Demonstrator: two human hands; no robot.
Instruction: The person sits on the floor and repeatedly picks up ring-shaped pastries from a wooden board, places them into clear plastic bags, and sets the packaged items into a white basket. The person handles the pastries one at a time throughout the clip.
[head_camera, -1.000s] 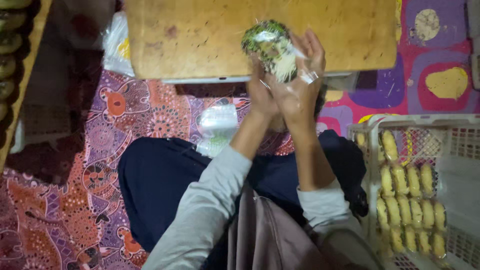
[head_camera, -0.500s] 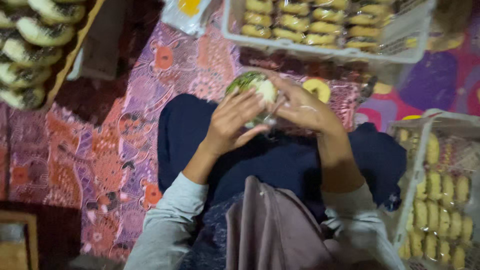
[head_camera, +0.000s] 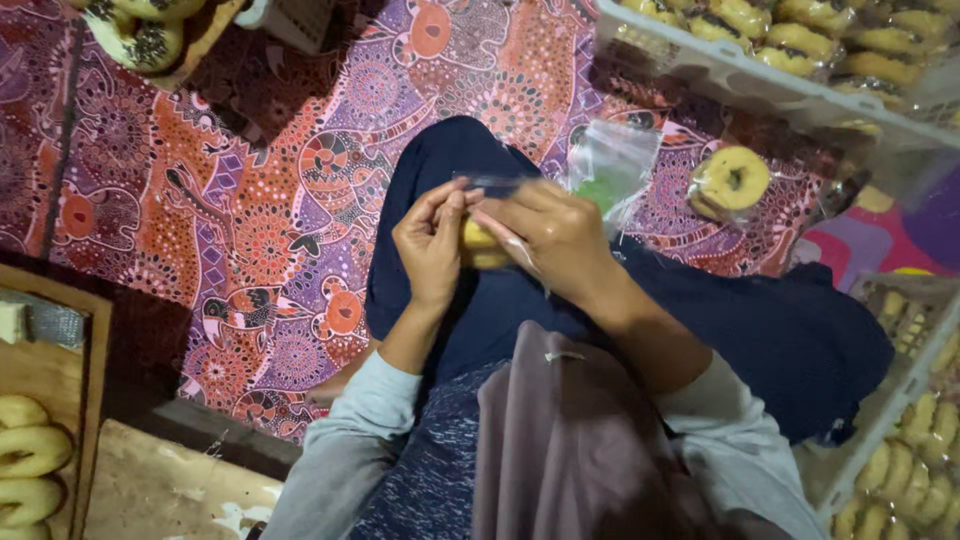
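The hands come down from held high over the wooden bench to the lap; the green-sprinkled ring in its wrap is gone from them; now the left hand (head_camera: 432, 245) and right hand (head_camera: 548, 238) pinch a clear bag (head_camera: 500, 188) around a yellow piece (head_camera: 478, 243); the head swings off the bench toward the white crate (head_camera: 720, 75) and patterned cloth (head_camera: 260, 200).

My only view sits on my head, looking steeply down, close over my lap (head_camera: 470, 300) and the patterned mat (head_camera: 250, 240).
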